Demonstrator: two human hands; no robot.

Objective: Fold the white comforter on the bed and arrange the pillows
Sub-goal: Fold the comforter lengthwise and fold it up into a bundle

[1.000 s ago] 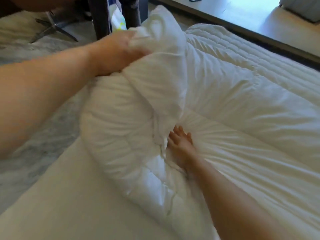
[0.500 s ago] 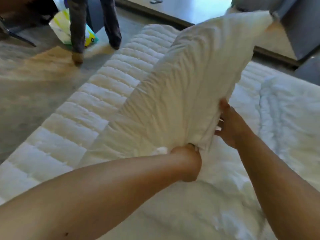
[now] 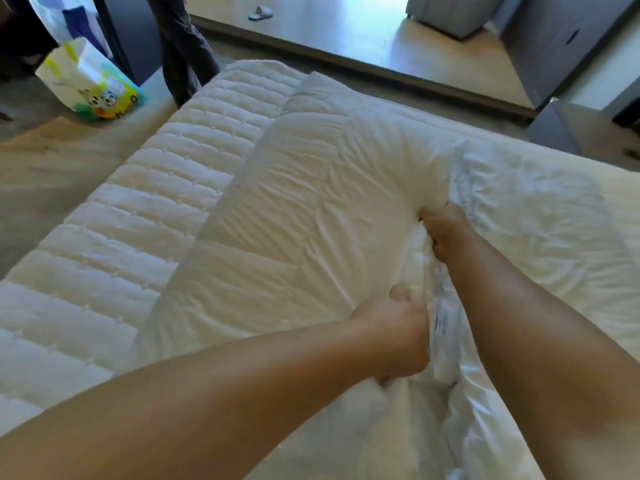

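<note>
Nearest to us, our two bare forearms reach out over the bed, crossing the lower half of the view and hiding part of the bedding beneath them. Our left hand [image 3: 398, 336] is closed in a fist on the near edge of the pillow [image 3: 304, 209], thumb on top, fingers tucked under the fabric. Just beyond it, our right hand [image 3: 446, 230] is also clenched, gripping the same edge of the pillow further along, where the cloth bunches into tight folds. Between the two hands a crumpled seam with a small tag runs down toward us.

The pillow lies flat across the middle of the bed, long side running away from us, wrinkled and puffed. To its right, touching it, the comforter [image 3: 540, 216] sits rumpled in a loose heap, spreading down to the lower right under our right forearm. To the left of the pillow the quilted mattress [image 3: 138, 237] is bare, its stitched ribs showing up to the far corner.

Past the left side of the bed, a printed bag [image 3: 90, 84] stands on the carpet. Next to it, close to the bed's far corner, are someone's legs [image 3: 183, 53] in dark trousers. Further off a wood floor [image 3: 346, 32] catches bright light, with a slipper [image 3: 261, 12] lying on it, and grey furniture [image 3: 561, 39] stands at the far right.
</note>
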